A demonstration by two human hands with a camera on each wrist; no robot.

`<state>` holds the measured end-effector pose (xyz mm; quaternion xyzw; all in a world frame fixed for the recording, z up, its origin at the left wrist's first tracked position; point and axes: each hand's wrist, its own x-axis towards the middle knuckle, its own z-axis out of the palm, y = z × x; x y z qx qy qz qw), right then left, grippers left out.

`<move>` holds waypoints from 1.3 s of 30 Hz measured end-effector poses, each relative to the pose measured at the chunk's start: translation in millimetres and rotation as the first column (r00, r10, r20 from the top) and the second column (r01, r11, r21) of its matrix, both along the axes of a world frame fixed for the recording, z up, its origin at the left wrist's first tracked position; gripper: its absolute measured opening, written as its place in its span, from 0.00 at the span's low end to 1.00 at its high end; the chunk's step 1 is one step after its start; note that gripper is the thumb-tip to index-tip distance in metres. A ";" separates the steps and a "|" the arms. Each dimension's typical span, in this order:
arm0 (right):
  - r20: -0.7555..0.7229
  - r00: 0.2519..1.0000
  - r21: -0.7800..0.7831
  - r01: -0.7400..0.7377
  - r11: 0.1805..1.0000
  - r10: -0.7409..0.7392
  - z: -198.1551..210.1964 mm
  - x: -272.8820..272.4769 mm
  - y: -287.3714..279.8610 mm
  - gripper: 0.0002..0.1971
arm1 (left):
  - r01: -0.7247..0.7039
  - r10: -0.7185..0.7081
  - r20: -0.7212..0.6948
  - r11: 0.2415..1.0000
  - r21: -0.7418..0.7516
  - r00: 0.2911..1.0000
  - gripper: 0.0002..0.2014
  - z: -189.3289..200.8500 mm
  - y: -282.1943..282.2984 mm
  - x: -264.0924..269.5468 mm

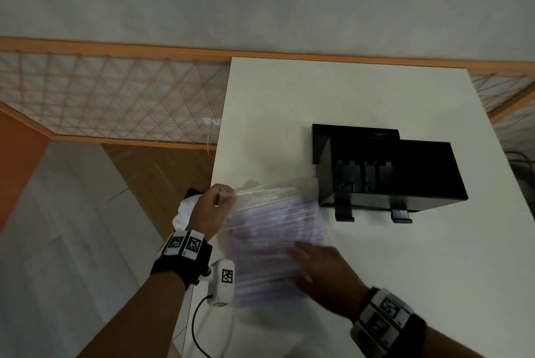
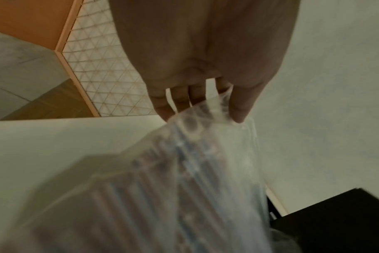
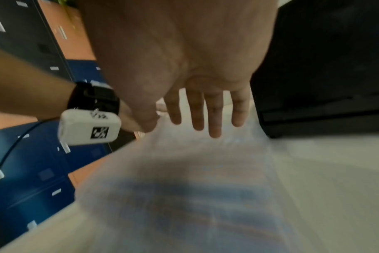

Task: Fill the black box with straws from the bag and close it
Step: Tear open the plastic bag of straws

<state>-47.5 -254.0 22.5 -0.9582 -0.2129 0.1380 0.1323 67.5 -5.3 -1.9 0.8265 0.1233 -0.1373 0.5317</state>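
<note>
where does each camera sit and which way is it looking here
Head: on the head, looking down at the white table, black box, bag of straws; both forearms show.
Left wrist: along the left hand, which pinches the bag's edge.
Right wrist: along the right hand, fingers straight over the bag; the left wrist shows.
All three share the bag and box.

The head view looks down from above the table [image 1: 376, 270]. Both wrist views sit close over it, sharing the bag [image 2: 184, 171].
</note>
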 end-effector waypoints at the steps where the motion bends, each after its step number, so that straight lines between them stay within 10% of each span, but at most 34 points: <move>1: 0.030 0.999 0.059 0.024 0.998 -0.025 10.3 13.4 4.3 0.23 | 0.003 -0.003 0.018 1.000 -0.008 1.000 0.07 3.7 1.9 -3.2; 10: -0.216 0.974 0.194 -0.033 0.980 0.075 72.1 137.2 84.7 0.17 | 0.080 -0.069 0.062 0.978 -0.192 0.996 0.12 56.0 4.8 -12.5; 25: -0.112 0.985 0.517 0.170 0.839 -0.131 115.6 80.1 55.7 0.07 | 0.235 -0.150 0.301 0.934 -0.270 0.942 0.10 116.7 -13.1 -44.1; 39: -0.122 0.943 0.346 0.333 0.877 -0.310 139.2 63.3 3.0 0.07 | 0.242 -0.116 0.428 0.937 -0.252 0.896 0.11 139.5 -21.1 -32.6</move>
